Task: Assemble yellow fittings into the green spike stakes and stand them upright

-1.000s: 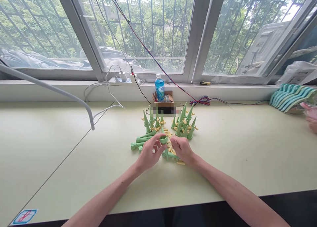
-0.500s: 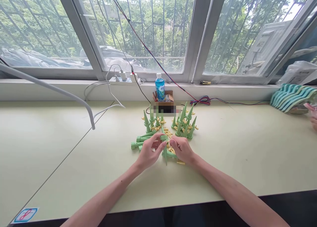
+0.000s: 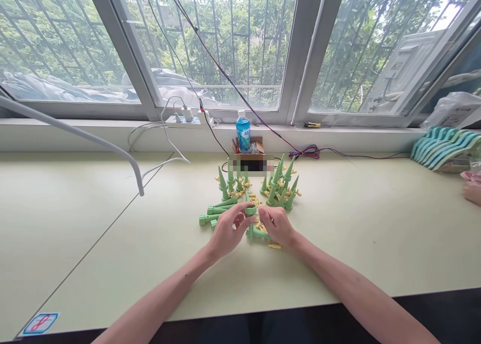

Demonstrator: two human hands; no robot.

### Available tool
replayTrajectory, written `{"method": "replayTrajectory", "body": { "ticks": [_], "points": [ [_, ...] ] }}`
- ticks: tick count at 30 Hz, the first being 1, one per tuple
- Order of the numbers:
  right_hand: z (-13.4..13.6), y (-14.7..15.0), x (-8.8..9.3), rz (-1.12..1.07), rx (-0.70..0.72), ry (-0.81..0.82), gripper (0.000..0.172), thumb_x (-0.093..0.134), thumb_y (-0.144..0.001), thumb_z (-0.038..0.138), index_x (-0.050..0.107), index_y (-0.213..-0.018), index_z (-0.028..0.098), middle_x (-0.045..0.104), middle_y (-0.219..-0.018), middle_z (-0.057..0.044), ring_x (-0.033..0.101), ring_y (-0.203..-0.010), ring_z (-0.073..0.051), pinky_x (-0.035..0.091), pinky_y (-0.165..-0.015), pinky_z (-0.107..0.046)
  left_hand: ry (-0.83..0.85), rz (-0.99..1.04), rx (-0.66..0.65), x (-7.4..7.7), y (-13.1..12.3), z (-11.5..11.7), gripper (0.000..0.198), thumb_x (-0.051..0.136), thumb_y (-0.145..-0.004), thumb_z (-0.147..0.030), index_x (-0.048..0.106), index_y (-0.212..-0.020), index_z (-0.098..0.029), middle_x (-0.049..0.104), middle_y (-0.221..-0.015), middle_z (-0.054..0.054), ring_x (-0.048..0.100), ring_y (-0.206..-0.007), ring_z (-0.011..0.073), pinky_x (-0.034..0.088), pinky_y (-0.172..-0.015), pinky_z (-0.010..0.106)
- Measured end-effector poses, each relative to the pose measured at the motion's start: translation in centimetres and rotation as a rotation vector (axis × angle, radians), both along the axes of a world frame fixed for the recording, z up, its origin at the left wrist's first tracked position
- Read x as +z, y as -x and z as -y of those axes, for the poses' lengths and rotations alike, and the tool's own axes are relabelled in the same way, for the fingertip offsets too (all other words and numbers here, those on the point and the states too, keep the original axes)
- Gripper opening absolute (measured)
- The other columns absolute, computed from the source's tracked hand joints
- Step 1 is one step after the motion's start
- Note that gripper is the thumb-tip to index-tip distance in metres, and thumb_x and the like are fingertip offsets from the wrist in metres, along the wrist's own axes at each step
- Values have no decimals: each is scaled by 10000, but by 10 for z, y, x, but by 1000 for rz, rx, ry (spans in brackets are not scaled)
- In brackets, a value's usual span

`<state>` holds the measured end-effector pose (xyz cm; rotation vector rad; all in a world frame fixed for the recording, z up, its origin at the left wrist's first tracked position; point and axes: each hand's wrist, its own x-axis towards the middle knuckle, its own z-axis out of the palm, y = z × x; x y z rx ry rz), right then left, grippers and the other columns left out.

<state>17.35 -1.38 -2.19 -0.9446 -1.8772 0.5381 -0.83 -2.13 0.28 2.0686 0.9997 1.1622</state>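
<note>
— Where is the green spike [image 3: 250, 211]?
— Over the middle of the table [image 3: 356, 224], point down, its rim pinched by the left hand [image 3: 225, 231].
— And the right hand [image 3: 277, 225]?
— Just beside it, fingers curled; I cannot tell whether it grips anything.
— Around them?
— Yellow pieces [image 3: 259, 227] lie underneath, fallen spikes [image 3: 218, 211] to the left, and standing spikes [image 3: 280, 186] behind, with a bottle [image 3: 243, 131] beyond.

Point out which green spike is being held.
The spike held in the left hand, ring up, tip down; standing spikes point up, lying spikes rest flat.
</note>
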Motion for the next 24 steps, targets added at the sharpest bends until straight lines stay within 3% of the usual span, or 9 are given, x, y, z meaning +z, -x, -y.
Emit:
{"method": "replayTrajectory", "body": {
  "ticks": [6, 10, 14, 18, 24],
  "points": [
    [0, 1, 0, 2, -13, -21, 467, 312, -1018, 446, 371, -625, 201, 411, -549, 25, 360, -469, -94, 305, -488, -238, 6, 42, 7, 2, -1, 1, 298, 533, -932, -363, 554, -1187, -210, 560, -794, -3, 528, -530, 72, 486, -503, 201],
    [1, 1, 1, -51, -125, -72, 469, 327, -1010, 470, 397, -634, 199, 421, -553, 23, 374, -484, -99, 319, -491, -233, 87, 130, -3, 3, -2, 1, 303, 522, -935, -391, 485, -1188, -227, 538, -843, -12, 498, -499, 53, 453, -475, 190],
    [2, 0, 3, -115, -196, -72, 440, 331, -1010, 467, 435, -676, 200, 402, -542, 35, 358, -481, -100, 323, -485, -231, 255, 272, -23, 4, -2, 0, 285, 472, -950, -465, 529, -969, -186, 502, -696, -36, 463, -444, 54, 374, -414, 179],
    [2, -1, 4, -96, -141, -113, 406, 351, -1010, 435, 460, -699, 197, 421, -559, 32, 369, -489, -100, 332, -494, -226, 451, 318, -84, 9, -2, -1, 548, 386, -948, -575, 589, -686, -138, 428, -482, -31, 411, -385, 72, 294, -375, 197],
    [4, 0, 4, 16, -2, -187, 380, 363, -1011, 409, 501, -731, 192, 470, -604, 16, 389, -510, -102, 333, -515, -228, 657, 294, -178, 9, 0, -2, 694, 342, -913, -671, 627, -613, -114, 516, -497, 20, 397, -386, 74, 267, -394, 218]
  ]
}}
